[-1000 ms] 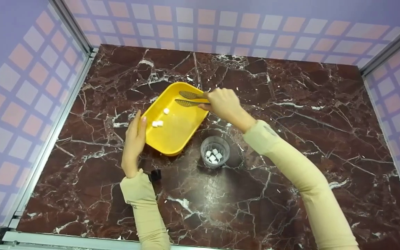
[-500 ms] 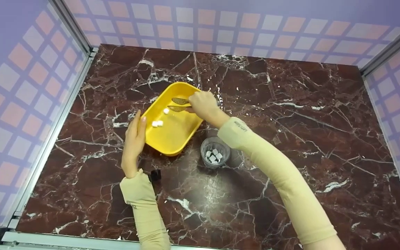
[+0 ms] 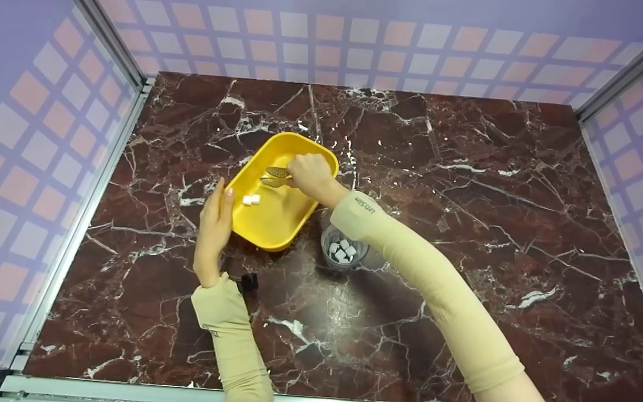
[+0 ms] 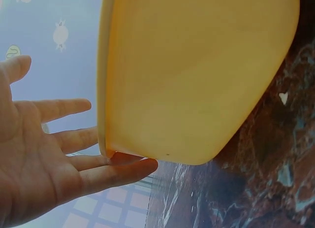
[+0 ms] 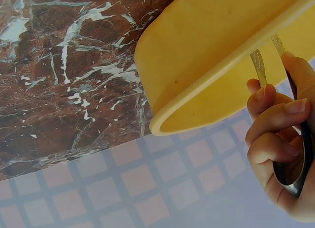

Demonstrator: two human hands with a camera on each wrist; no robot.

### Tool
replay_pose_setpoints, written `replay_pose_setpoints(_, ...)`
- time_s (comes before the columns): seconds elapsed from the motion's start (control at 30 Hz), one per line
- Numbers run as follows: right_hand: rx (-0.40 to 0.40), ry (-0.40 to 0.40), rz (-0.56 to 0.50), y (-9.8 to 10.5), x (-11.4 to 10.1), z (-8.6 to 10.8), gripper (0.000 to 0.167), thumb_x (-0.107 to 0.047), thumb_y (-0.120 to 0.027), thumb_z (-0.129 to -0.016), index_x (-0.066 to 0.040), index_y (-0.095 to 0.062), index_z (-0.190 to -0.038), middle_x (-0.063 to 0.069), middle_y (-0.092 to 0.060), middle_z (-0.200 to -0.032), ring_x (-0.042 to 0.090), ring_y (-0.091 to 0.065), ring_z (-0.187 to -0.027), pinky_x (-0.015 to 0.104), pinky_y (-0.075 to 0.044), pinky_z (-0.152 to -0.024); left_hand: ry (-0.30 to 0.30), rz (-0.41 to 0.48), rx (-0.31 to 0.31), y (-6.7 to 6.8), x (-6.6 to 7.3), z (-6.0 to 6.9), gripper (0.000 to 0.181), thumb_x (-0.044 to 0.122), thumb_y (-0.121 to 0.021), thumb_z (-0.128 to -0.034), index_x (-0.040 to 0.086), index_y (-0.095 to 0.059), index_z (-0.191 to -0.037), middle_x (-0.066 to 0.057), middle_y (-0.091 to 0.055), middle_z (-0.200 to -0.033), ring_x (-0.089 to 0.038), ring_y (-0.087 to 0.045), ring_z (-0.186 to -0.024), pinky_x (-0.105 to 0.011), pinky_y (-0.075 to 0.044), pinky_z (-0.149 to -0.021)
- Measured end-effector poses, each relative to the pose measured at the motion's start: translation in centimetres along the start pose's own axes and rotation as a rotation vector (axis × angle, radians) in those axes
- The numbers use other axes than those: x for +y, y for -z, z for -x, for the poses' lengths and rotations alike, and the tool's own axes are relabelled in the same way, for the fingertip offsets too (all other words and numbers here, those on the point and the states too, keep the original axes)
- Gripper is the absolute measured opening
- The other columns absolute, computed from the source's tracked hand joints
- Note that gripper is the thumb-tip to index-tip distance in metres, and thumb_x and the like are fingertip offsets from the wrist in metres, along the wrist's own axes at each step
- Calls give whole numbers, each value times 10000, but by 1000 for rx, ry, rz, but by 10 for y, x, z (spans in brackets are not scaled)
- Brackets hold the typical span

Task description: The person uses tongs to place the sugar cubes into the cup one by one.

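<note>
Inside the yellow tray (image 3: 271,223), the right hand (image 3: 311,174) holds metal tongs (image 3: 274,182), their two perforated tips a little apart. In the right wrist view the fingers curl round the tongs (image 5: 306,154). Two white cubes (image 3: 251,200) lie near the tray's left side; a third cube is not visible where the tong tips are. The left hand (image 3: 214,226) rests against the tray's left edge, and in the left wrist view its fingers (image 4: 118,174) are extended and touch the tray wall (image 4: 197,80).
A clear cup (image 3: 344,258) with several white cubes stands right of the tray, partly under the right sleeve. White crumbs (image 3: 349,153) or flecks lie on the dark red marbled table (image 3: 466,134) behind. Patterned panels enclose the back and sides.
The right hand has moved left and toward the front with the tongs, deeper over the tray, and their tips now cover the spot of the single cube. The left hand has stayed at the edge.
</note>
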State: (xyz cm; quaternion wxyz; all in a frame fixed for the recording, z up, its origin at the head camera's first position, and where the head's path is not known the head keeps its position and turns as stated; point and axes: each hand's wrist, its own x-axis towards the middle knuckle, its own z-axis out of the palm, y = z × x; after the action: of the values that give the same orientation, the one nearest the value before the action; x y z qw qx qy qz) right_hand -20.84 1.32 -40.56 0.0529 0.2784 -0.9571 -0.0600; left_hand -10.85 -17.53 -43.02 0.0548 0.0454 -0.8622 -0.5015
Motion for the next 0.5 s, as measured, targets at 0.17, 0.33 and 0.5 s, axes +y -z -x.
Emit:
replay_pose_setpoints(0.17, -6, 5, 2, -3, -2, -1, 320, -386, -669, -756, -68, -687, -782, 86, -683, -779, 260, -640, -667, 381, -533, -551, -17, -1, 7, 0, 0, 0, 499, 297, -351, -967, 58, -278, -1398, -189, -328, -1413, -330, -294, -1311, -433, -212, -1112)
replay_pose_setpoints(0.33, -8, 6, 2, -3, -2, -1, 286, -350, -676, -758, -66, -685, -787, 87, -683, -785, 257, -638, -666, 376, -533, -550, -13, 1, 7, -1, 0, 0, 497, 299, -346, -968, 69, -273, -1402, -179, -334, -1412, -321, -298, -1310, -426, -214, -1114)
replay_pose_setpoints(0.5, -13, -2, 2, -3, 0, -1, 276, -354, -665, -766, -78, -682, -779, 71, -684, -782, 239, -638, -663, 363, -533, -556, -10, 2, 3, 0, 0, 0, 501, 300, -345, -968, 57, -271, -1400, -192, -331, -1410, -333, -293, -1310, -435, -210, -1113)
